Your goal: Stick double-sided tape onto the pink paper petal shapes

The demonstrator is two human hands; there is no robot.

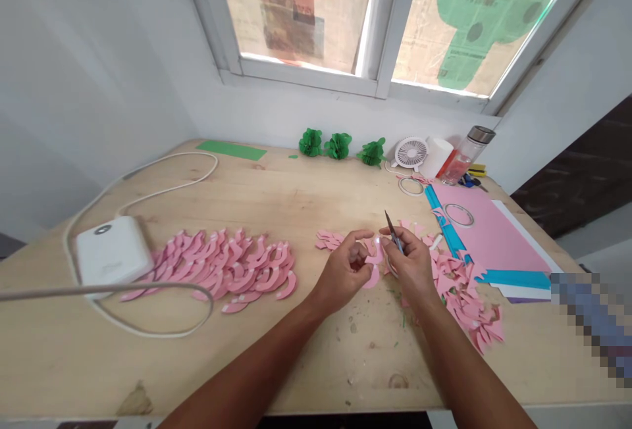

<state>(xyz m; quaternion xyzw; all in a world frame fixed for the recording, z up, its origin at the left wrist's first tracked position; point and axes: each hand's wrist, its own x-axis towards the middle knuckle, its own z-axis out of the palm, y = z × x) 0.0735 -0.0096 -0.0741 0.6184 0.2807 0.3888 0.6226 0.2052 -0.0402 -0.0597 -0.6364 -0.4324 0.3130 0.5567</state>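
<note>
My left hand (344, 266) is closed, thumb and fingers pinching a curved pink paper piece (374, 276) over the middle of the table. Close beside it, my right hand (412, 261) is wrapped round scissors (392, 226), their dark blades pointing up and away from me. The right fingertips are near the upper end of the paper piece; whether they touch it I cannot tell. Left of my hands lies a spread pile of curved pink paper pieces (247, 268), several with small white patches. Pink paper scraps (459, 291) are heaped beside and under my right forearm.
A white power bank (113, 254) with a looping cable (148, 333) lies at left. Along the wall stand green paper pompoms (338, 146), a small fan (411, 152) and a glass bottle (467, 156). Pink sheets (508, 231) and a tape ring (458, 214) lie at right.
</note>
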